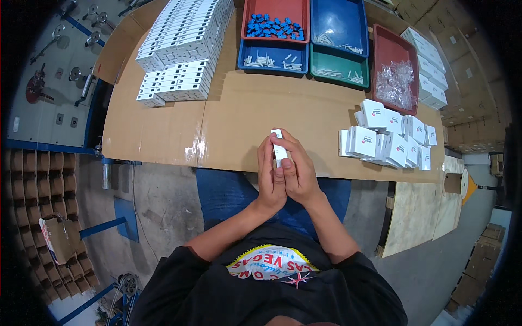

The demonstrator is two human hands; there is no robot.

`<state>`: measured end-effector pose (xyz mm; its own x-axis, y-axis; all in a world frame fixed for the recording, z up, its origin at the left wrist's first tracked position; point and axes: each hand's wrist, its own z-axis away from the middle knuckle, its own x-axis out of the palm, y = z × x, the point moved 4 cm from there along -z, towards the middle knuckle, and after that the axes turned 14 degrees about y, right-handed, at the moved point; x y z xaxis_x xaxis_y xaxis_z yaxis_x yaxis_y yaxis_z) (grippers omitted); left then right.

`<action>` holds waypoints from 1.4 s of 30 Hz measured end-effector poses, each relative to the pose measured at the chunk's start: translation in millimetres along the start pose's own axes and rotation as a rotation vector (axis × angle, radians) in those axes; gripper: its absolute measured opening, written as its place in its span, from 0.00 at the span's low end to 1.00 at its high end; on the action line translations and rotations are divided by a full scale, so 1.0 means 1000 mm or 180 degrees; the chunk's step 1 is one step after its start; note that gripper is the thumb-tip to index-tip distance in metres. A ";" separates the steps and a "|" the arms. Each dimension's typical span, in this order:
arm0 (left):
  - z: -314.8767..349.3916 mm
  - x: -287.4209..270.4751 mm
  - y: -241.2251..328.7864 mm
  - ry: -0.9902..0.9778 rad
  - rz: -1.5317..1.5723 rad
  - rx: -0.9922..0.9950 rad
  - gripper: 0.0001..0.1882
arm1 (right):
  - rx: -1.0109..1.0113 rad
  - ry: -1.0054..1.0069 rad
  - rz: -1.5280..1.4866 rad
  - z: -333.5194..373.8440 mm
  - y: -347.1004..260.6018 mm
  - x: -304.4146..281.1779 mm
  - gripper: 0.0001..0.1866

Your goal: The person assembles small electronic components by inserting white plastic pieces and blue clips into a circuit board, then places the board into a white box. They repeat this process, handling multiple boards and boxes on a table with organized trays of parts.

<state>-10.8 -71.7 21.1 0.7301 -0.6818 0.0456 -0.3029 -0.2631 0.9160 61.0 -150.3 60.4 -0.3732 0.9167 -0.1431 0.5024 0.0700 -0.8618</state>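
Between my two hands, over the near edge of the cardboard-covered table [231,133], a small white box [279,148] is held on edge. My left hand [269,176] presses along its left side. My right hand [298,171] closes on its right side, with its fingers reaching over the top end and the thumb low on the near end. Most of the box's broad faces are hidden by my palms. To the right lies a loose cluster of flat white boxes [363,142] with small printed marks, some leaning on each other.
Tall stacks of white boxes [182,41] stand at the back left. Along the back sit a red tray [276,10] of blue parts, blue trays [340,24], a green tray [338,76] with white pieces, and a dark red tray [385,41] of clear plastic. More white boxes [432,76] line the right edge.
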 end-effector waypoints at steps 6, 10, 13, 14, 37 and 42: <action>0.005 0.000 -0.003 0.0086 -0.0103 0.0222 0.38 | -0.0072 -0.0054 0.0069 0.001 0.000 -0.001 0.22; 0.006 0.000 -0.003 0.0113 -0.0106 0.0152 0.36 | -0.0078 -0.0090 0.0115 0.002 0.003 -0.002 0.21; 0.008 0.001 -0.004 0.0116 -0.0187 0.0150 0.35 | -0.0035 -0.0075 0.0091 0.002 0.002 -0.003 0.21; 0.008 0.001 -0.004 0.0120 -0.0199 0.0143 0.35 | -0.0020 -0.0083 0.0102 0.003 0.003 -0.003 0.21; -0.029 0.001 -0.010 0.0117 0.1828 -0.3612 0.30 | 0.0515 -0.0884 0.0475 -0.010 0.015 -0.026 0.51; -0.033 0.001 -0.005 0.0189 0.1700 -0.3467 0.31 | 0.0648 -0.0471 0.0489 -0.016 0.012 -0.031 0.37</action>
<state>11.7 -48.7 29.8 0.7062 -0.4892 0.5118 0.0784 0.7725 0.6302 91.1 -172.0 62.0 -0.4222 0.8420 -0.3360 0.4006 -0.1592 -0.9023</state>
